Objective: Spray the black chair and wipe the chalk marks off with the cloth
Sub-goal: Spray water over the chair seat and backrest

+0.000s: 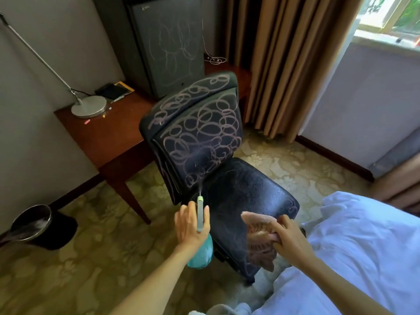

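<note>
A black chair (241, 189) stands mid-frame, its backrest covered in looping pale chalk marks (200, 130). My left hand (189, 223) grips a teal spray bottle (201, 251), nozzle aimed at the lower backrest, and a fine mist leaves the tip. My right hand (288, 239) holds a bunched pinkish-brown cloth (259, 237) above the front right of the seat. The seat looks wet, with faint chalk at its right edge.
A dark wooden desk (109, 135) stands to the left behind the chair, bearing a lamp base (89, 107) and a chalk-marked black cabinet (168, 44). A metal bin (34, 223) sits low left. A white-sheeted bed (354, 251) fills the lower right, curtains (288, 64) behind.
</note>
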`<state>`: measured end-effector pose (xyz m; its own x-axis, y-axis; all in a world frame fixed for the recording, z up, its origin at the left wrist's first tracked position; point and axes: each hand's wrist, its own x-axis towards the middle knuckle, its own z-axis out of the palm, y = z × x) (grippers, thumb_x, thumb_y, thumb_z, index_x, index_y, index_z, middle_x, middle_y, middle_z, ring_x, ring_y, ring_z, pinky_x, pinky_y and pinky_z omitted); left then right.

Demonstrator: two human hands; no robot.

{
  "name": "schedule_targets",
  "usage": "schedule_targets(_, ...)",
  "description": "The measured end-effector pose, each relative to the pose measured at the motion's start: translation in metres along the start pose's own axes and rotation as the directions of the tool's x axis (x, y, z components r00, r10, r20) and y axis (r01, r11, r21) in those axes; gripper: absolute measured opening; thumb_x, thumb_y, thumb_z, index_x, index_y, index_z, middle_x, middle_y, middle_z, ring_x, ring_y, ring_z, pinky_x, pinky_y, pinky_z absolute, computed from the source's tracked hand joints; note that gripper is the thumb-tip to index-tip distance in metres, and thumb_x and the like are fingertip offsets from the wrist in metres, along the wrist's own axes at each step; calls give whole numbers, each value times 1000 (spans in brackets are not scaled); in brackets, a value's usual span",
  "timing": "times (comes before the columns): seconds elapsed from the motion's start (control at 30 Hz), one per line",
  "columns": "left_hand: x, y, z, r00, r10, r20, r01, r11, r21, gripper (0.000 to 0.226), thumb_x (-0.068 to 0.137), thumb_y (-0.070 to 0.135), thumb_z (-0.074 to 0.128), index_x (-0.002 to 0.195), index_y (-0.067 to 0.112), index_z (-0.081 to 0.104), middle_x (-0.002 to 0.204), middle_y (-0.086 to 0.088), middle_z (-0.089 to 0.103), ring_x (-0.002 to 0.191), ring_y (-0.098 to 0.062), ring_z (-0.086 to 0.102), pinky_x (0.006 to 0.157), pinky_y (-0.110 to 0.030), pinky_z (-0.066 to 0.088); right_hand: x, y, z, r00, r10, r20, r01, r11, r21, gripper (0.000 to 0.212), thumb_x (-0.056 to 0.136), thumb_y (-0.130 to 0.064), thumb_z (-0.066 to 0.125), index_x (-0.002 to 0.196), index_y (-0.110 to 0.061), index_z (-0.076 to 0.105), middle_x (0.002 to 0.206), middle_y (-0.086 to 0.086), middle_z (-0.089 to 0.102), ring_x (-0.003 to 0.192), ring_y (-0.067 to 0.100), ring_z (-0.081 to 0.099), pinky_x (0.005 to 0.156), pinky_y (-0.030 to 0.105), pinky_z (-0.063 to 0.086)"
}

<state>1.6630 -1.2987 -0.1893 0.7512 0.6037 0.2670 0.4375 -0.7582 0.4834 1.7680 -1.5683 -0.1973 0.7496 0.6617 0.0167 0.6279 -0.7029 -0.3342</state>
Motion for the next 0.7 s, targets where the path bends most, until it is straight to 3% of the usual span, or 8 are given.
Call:
schedule_targets(0.1, 7, 9, -10, 999, 24, 26, -25, 999, 30, 39, 90, 49, 37, 74, 17, 54, 65, 0, 55, 64, -22, 55, 65, -38, 44, -11, -10, -3, 1000, -7, -22, 7, 1000, 5, 54, 65, -10, 75, 113, -26, 56, 89, -2, 47, 75, 13, 41, 58, 16, 31)
schedule_targets(0.33, 1, 8, -37, 994, 110, -3, -110, 993, -41, 40, 89, 51, 39, 77, 18, 57, 68, 1, 56, 66, -20, 54, 69, -38, 45, -35, -30, -5, 999, 14, -35, -15, 1000, -12, 51, 65, -12, 74, 112, -27, 58, 89, -5, 42, 75, 11, 39, 56, 17, 30)
schedule_targets(0.53, 4, 18, -41, 949, 313, 44, -310, 948, -73, 32, 89, 49, 45, 76, 21, 51, 67, 7, 47, 65, -15, 47, 63, -34, 44, -36, -37, -6, 1000, -2, -31, 2, 1000, -12, 55, 63, -11, 76, 111, -27, 56, 90, -3, 47, 74, 12, 39, 58, 14, 29)
schedule_targets(0.7, 2, 33, -31, 941, 334, 58, -336, 942, 15, 30, 86, 46, 42, 70, 22, 46, 61, 10, 37, 57, -15, 47, 60, -35, 43, -25, -29, -9, 1000, -25, 15, 25, 999, -29, 56, 62, -14, 76, 112, -30, 55, 92, -4, 48, 77, 10, 37, 55, 8, 22)
